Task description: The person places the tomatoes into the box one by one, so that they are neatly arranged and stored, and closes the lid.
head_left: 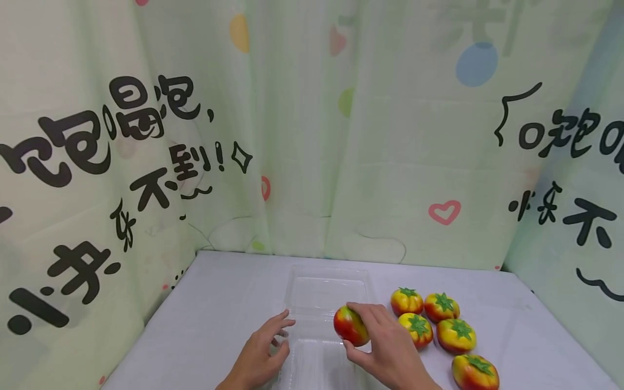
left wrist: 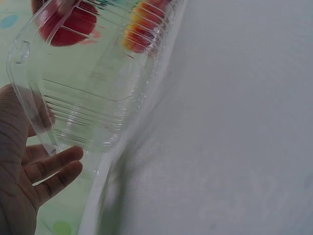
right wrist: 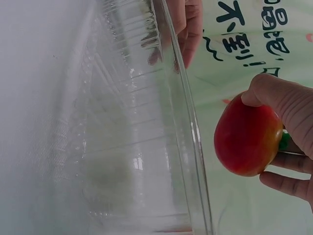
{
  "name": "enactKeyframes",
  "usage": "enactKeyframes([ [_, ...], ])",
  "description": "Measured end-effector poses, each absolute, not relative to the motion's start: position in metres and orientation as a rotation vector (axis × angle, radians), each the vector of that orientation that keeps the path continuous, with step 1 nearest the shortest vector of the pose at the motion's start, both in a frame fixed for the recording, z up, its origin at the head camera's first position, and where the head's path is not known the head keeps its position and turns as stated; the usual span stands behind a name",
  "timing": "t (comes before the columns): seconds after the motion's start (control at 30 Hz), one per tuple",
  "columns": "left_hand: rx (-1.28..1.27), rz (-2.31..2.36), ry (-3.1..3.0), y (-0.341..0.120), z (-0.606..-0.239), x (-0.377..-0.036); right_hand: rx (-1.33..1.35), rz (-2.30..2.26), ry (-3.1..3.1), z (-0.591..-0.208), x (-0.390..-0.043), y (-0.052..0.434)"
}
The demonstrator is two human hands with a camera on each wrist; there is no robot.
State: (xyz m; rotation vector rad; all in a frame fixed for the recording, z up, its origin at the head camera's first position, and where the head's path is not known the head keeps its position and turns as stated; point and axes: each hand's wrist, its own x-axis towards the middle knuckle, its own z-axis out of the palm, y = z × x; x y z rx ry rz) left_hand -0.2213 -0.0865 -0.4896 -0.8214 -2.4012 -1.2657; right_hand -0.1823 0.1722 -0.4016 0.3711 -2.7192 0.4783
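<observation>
A white table stands in a corner hung with pale green curtains printed with black characters, and on it lies an opened clear plastic clamshell box with 5 red-and-yellow toy tomatoes clustered just to its right. The right hand curls its fingers and thumb around a 6th tomato, holding it over the box's right edge. The left hand rests on the table at the box's left rim, fingers spread and only loosely bent, touching the plastic without gripping it.
</observation>
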Motion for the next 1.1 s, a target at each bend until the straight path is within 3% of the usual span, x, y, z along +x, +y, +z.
enactKeyframes([
  [1.1, -0.793, -1.257, -2.469, -0.085, -0.486, -0.221, 0.375, 0.707, -2.744, -0.423, -0.188, 0.138],
])
